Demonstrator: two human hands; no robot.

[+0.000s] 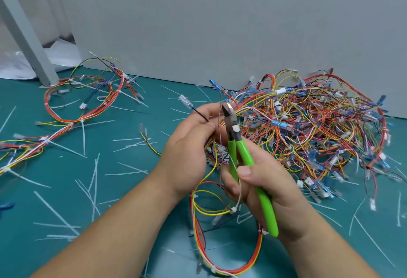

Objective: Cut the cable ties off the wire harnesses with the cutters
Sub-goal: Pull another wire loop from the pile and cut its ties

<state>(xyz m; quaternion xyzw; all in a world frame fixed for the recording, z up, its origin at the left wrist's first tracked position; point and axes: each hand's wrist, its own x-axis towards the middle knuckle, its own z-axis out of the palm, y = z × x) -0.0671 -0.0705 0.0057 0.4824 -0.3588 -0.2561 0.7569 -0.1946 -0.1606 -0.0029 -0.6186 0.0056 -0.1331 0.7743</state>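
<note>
Between cuts: your left hand (pixel 187 152) pinches the harness (pixel 199 229) trailing onto the mat (pixel 132 189), your right hand (pixel 271 187) grips the cutters (pixel 242 152), jaws closed; next, open them onto the tie (pixel 234 209) below.

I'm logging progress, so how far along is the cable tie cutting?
Done: many cut white plastic tie strips litter the teal mat. In hand: the left hand holds a yellow-and-red wire harness, the right hand grips green-handled cutters. Left: that harness and the red-orange looped harness at the far left still carry white ties.
</note>
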